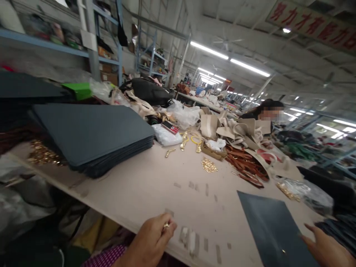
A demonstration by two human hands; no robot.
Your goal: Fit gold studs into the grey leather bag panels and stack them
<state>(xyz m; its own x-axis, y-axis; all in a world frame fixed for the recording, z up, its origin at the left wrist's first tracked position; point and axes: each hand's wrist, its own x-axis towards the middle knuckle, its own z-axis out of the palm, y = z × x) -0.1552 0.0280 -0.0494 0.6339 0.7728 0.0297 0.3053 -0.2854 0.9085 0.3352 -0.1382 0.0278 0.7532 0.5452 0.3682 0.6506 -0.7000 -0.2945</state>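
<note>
My left hand is closed near the table's front edge, with a small gold metal piece showing between thumb and fingers. On the right, my right hand has its fingers apart at the right edge of a dark blue-grey panel; a fingertip seems to touch it. A small gold fitting sits on that panel near its lower part. Farther back on the table lies a loose pile of small gold pieces.
A thick stack of dark panels stands at left, beside more gold pieces. Brown leather straps, beige pieces, a red-keyed phone and plastic bags crowd the back. A person is beyond the table.
</note>
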